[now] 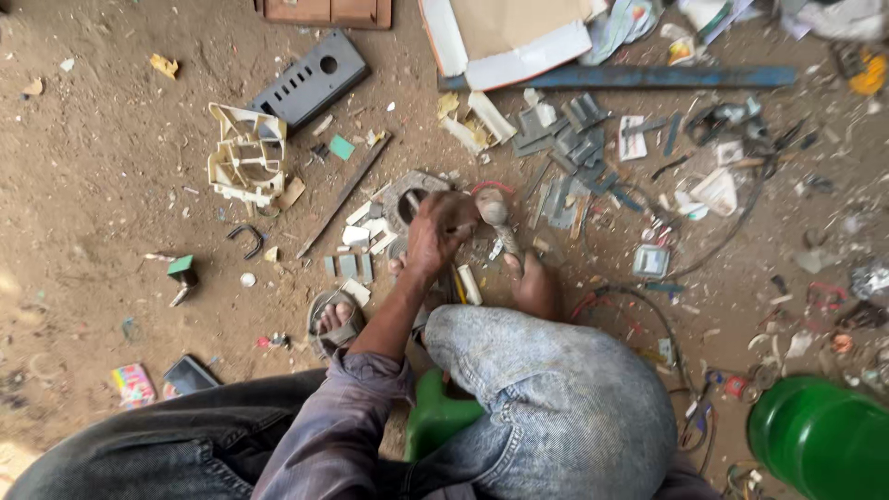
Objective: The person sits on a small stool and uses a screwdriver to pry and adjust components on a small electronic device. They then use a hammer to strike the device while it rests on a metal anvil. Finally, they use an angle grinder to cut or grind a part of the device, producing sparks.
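One hand (437, 231) is seen, clenched around a thin tool and pressed onto a round grey metal part (407, 199) on the dirt floor (102, 176); which hand cannot be told. Loose grey strips (569, 139) lie scattered beyond, already stripped out; the round part remains unopened.

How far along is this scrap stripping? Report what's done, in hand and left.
Done, it seems: grey metal strips lie heaped together, and small white pieces lie loose nearby. In hand: the left hand has its grip closed on a thin tool over the round grey part. Probably left: the white plastic frame, dark perforated cover and loose wires.
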